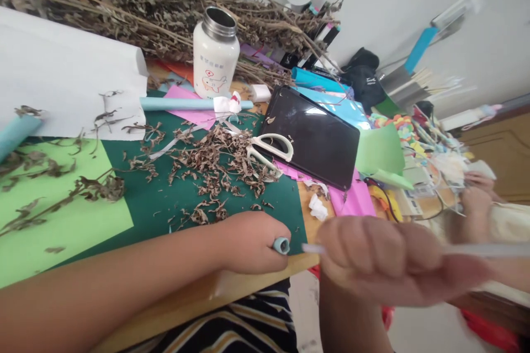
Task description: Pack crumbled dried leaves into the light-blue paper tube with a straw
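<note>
My left hand (pixel 253 240) is closed round a pale blue paper tube (pixel 281 245), whose open end shows past the fist. The rest of that tube is hidden in my palm. To the right, my right hand (pixel 372 256) is in a fist around a thin white stick (pixel 492 250), blurred by motion. One end of the stick points at the tube's opening, with a small gap between them. Crumbled dried leaves (pixel 219 157) lie beyond my left hand on the dark green sheet (pixel 157 209), beside white-handled scissors (pixel 273 149).
Behind are a white open bottle (pixel 216 55), a blue paper roll (pixel 178 103), a black tablet-like slab (pixel 314 135) and dried stalks (pixel 103 16). Light green paper (pixel 83 198) lies left. Crumpled tissue (pixel 318 207) sits near the right fist. Another person's hand (pixel 476 198) is at far right.
</note>
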A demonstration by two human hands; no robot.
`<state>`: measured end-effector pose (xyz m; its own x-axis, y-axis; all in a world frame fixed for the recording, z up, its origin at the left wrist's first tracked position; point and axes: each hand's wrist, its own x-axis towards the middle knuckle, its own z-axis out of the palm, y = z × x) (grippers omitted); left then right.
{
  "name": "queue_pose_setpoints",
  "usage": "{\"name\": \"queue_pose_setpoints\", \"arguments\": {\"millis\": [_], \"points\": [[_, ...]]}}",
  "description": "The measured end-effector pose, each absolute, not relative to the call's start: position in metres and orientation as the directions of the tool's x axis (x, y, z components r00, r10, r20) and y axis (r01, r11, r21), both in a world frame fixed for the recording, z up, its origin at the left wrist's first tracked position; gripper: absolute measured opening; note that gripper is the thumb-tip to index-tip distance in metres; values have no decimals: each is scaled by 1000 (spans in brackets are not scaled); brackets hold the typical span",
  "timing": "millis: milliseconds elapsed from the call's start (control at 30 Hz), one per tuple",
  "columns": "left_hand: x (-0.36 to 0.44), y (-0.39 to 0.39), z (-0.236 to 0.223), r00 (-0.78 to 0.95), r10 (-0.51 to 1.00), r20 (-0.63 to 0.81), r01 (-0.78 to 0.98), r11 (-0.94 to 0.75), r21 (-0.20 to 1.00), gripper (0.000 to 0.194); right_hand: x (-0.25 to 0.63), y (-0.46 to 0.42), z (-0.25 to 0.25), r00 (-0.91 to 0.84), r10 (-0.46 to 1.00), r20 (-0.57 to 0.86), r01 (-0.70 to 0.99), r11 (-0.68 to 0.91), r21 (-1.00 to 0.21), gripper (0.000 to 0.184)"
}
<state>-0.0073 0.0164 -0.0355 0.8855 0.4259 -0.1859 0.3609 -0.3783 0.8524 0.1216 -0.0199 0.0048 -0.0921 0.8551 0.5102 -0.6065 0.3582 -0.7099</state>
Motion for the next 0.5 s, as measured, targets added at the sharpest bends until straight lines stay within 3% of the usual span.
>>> {"name": "queue_pose_setpoints", "arguments": {"millis": [67,100,500], "points": [[-8,17,-36,892,422,-160,343,-402,849,16,124,-27,7,4,835,550,-680,405,-611,42],[-8,17,-36,897,417,-147,329,-407,852,16,123,-30,8,23,840,542,-668,416,-616,43],[-9,17,-37,911,362,-197,330,-356,874,9,112,-32,5,-155,892,424,-438,322,-839,47]]}}
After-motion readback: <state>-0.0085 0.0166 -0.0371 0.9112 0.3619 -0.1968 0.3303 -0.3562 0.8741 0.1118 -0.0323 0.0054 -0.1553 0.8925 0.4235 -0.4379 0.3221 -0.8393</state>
